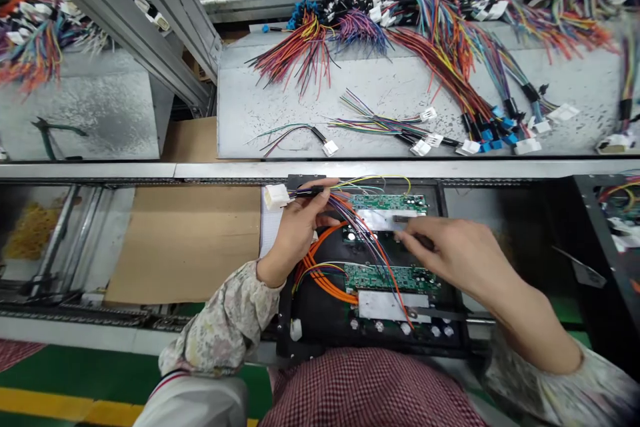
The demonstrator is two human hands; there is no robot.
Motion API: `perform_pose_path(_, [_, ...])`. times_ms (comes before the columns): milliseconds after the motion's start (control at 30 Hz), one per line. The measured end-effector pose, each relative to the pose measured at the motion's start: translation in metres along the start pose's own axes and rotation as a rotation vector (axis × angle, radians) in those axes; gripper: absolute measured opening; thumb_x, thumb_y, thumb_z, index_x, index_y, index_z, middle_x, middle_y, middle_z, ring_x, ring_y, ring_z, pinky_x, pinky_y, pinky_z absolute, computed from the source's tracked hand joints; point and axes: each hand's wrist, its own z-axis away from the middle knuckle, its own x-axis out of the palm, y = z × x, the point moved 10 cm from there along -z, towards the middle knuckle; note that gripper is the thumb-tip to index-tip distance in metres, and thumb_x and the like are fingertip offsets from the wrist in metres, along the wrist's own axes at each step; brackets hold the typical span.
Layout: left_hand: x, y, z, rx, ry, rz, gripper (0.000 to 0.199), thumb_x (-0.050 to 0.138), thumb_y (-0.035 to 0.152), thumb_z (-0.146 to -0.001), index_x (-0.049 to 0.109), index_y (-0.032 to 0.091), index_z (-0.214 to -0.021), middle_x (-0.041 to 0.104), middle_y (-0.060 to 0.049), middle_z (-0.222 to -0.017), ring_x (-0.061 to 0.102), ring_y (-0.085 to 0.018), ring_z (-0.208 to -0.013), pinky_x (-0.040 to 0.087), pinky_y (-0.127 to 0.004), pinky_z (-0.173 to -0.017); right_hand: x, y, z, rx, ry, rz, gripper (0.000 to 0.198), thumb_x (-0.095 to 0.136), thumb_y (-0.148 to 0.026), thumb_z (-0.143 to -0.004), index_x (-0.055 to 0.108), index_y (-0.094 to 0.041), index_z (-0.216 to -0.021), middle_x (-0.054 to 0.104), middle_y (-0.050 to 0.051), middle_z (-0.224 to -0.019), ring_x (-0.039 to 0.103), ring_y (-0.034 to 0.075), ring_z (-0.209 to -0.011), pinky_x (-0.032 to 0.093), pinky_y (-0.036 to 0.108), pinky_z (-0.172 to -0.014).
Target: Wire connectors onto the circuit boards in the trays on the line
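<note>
My left hand (297, 230) is closed round the black sleeve of a wire harness (316, 191). Its white connector (277, 197) sticks out to the left, and its loose coloured wires fan out rightward over the upper green circuit board (387, 202). One long orange-red wire hangs down across the lower circuit board (385, 277). My right hand (453, 250) grips a small dark tool (424, 241) whose kind I cannot make out. The tool's tip is above the silver plate (373, 219) of the upper board. Both boards lie in a black tray (320, 327), beside looped orange cables (320, 278).
Behind the rail (350, 170), a metal shelf (280, 107) bears several loose harnesses (390, 123) and thick wire bundles (305, 47). Cardboard (185, 240) lies left of the tray. A black upright panel (575, 233) stands at the right.
</note>
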Motion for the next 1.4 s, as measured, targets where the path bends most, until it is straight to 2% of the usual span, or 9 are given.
perform_pose_path(67, [0.001,0.001,0.000,0.006,0.002,0.007,0.028,0.069,0.035,-0.085,0.066,0.022,-0.110,0.074,-0.003,-0.094,0.074,-0.017,-0.084,0.057,-0.018,-0.054,-0.011,0.022,0.004,0.151,0.116,0.022,0.052,0.040,-0.058,-0.097,0.068,-0.022,-0.074,0.064,0.004,-0.058,0.053,0.016,-0.049,0.024,0.029,-0.049])
perform_pose_path(133, [0.003,0.001,0.000,-0.003,-0.001,0.005,0.028,0.070,0.035,-0.085,0.066,0.022,-0.109,0.073,-0.002,-0.091,0.073,-0.016,-0.080,0.058,-0.018,-0.055,-0.015,0.040,0.003,0.258,0.218,-0.023,0.050,0.041,-0.059,-0.096,0.071,-0.021,-0.083,0.066,0.004,-0.062,0.054,0.016,-0.049,0.028,0.028,-0.051])
perform_pose_path(233, [0.003,0.000,0.001,-0.016,0.000,-0.021,0.028,0.069,0.035,-0.086,0.066,0.023,-0.111,0.074,-0.003,-0.090,0.073,-0.016,-0.081,0.056,-0.017,-0.054,0.003,0.047,-0.009,0.239,0.177,-0.077,0.045,0.040,-0.053,-0.096,0.073,-0.022,-0.097,0.071,0.006,-0.071,0.057,0.018,-0.052,0.030,0.029,-0.053])
perform_pose_path(433, [-0.001,-0.002,0.000,-0.014,0.006,-0.036,0.029,0.069,0.035,-0.086,0.067,0.023,-0.113,0.076,-0.004,-0.091,0.073,-0.016,-0.084,0.054,-0.016,-0.051,0.027,0.051,-0.020,0.252,0.082,-0.037,0.033,0.048,-0.042,-0.093,0.074,-0.023,-0.101,0.073,0.006,-0.074,0.064,0.023,-0.059,0.028,0.030,-0.053])
perform_pose_path(767, [0.000,0.001,-0.001,0.013,-0.008,-0.052,0.029,0.068,0.035,-0.087,0.068,0.023,-0.114,0.077,-0.004,-0.092,0.074,-0.016,-0.083,0.056,-0.017,-0.054,0.029,0.051,-0.024,0.252,0.013,-0.061,0.027,0.056,-0.038,-0.087,0.078,-0.025,-0.095,0.075,0.005,-0.073,0.067,0.025,-0.065,0.030,0.030,-0.055])
perform_pose_path(967, [-0.001,0.009,0.003,0.094,0.039,-0.211,0.027,0.065,0.038,-0.090,0.068,0.023,-0.112,0.077,-0.005,-0.096,0.072,-0.016,-0.086,0.057,-0.020,-0.060,0.030,0.053,-0.026,0.245,0.027,-0.154,0.029,0.054,-0.039,-0.088,0.078,-0.025,-0.096,0.075,0.004,-0.078,0.068,0.025,-0.067,0.034,0.030,-0.056])
perform_pose_path(1100, [0.003,0.013,0.003,0.126,-0.010,-0.237,0.032,0.064,0.037,-0.091,0.063,0.024,-0.120,0.077,-0.004,-0.096,0.071,-0.014,-0.082,0.056,-0.019,-0.060,0.031,0.050,-0.029,0.263,0.045,-0.189,0.030,0.053,-0.040,-0.088,0.078,-0.025,-0.094,0.075,0.005,-0.075,0.066,0.023,-0.063,0.035,0.030,-0.056])
perform_pose_path(1333, [0.007,0.014,0.002,0.086,-0.081,-0.202,0.024,0.066,0.038,-0.089,0.064,0.023,-0.107,0.074,-0.004,-0.094,0.071,-0.015,-0.084,0.057,-0.020,-0.060,0.023,0.043,-0.029,0.267,0.122,-0.036,0.026,0.052,-0.036,-0.089,0.074,-0.023,-0.090,0.074,0.007,-0.096,0.061,0.019,-0.065,0.028,0.030,-0.053])
perform_pose_path(1400, [0.007,0.014,0.003,0.082,-0.081,-0.217,0.023,0.065,0.038,-0.090,0.066,0.023,-0.107,0.074,-0.005,-0.095,0.071,-0.015,-0.083,0.057,-0.019,-0.061,0.023,0.049,-0.028,0.309,0.112,0.021,0.024,0.053,-0.036,-0.089,0.073,-0.022,-0.088,0.073,0.007,-0.093,0.059,0.018,-0.062,0.025,0.030,-0.052])
